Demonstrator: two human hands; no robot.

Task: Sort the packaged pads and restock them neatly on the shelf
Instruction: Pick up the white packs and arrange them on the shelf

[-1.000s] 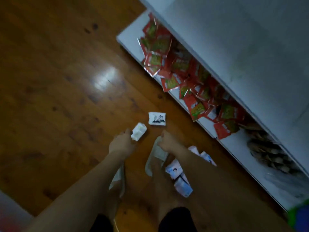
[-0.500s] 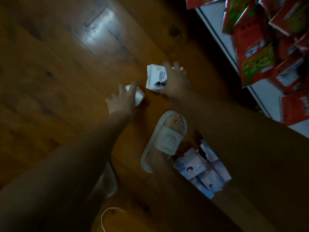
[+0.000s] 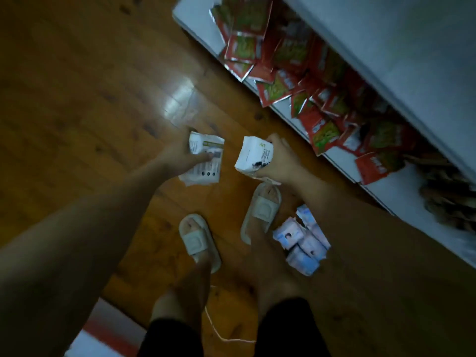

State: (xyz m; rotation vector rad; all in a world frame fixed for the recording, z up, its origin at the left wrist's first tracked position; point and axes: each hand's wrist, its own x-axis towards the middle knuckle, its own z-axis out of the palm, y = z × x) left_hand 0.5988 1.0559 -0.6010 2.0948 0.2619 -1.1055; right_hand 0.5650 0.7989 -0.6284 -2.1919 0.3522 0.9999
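Note:
My left hand (image 3: 180, 158) grips a white pad pack (image 3: 204, 161) with printed text and a green stripe, held above the wooden floor. My right hand (image 3: 279, 161) grips a second white pad pack (image 3: 255, 155) with dark print at its lower edge. The two packs are side by side and apart. A pile of pale blue and pink pad packs (image 3: 301, 240) lies on the floor by my right foot. The white bottom shelf (image 3: 195, 19) runs diagonally at the upper right.
Several red and green sachets (image 3: 296, 73) lie jumbled on the bottom shelf, with a brown woven thing (image 3: 448, 191) further right. A white shelf board (image 3: 412, 47) overhangs them. My feet in pale slippers (image 3: 198, 240) stand on the floor. A white cord (image 3: 219, 328) lies below.
Both hands have lifted their white packs off the floor and drawn them closer to me. The view has pulled back up, showing more of the shelf.

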